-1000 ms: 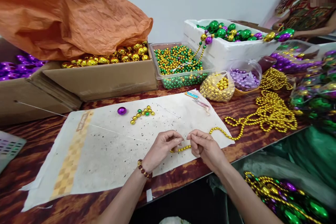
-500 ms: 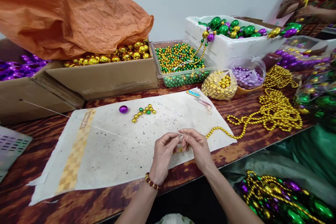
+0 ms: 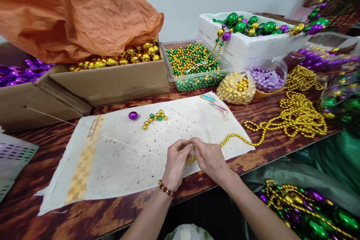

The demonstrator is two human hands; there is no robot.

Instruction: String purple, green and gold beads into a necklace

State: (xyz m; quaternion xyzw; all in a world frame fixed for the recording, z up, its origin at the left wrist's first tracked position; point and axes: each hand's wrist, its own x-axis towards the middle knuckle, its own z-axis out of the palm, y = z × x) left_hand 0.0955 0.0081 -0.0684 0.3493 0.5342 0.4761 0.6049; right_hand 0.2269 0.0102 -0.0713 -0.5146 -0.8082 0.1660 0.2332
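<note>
Over the front of a white cloth (image 3: pixel 118 172), my left hand (image 3: pixel 174 163) and my right hand (image 3: pixel 211 160) meet, thumbs and forefingers pinched at the tips. A taut white thread (image 3: pixel 126 144) runs from the cardboard box at left to my left hand. Both hands pinch the thread at the fingertips, where the detail is mostly hidden. A string of gold beads (image 3: pixel 234 135) passes under my right hand, a short piece showing between the hands. Farther back on the cloth lie a purple bead (image 3: pixel 133 115), a small gold and green bead cluster (image 3: pixel 155 117) and a long needle (image 3: pixel 181 114).
Along the back stand a cardboard box (image 3: pixel 126 82) of gold balls under orange plastic (image 3: pixel 84 18), a clear tub (image 3: pixel 197 77) of beads, and a white foam box (image 3: pixel 242 50). Bagged gold beads (image 3: pixel 236 92) and a bead heap (image 3: pixel 303 116) lie right; a plastic basket (image 3: pixel 19 150) stands left.
My right hand has turned inward and its fingers have closed in against my left hand. More of the gold bead string shows between the hands. The view has shifted slightly.
</note>
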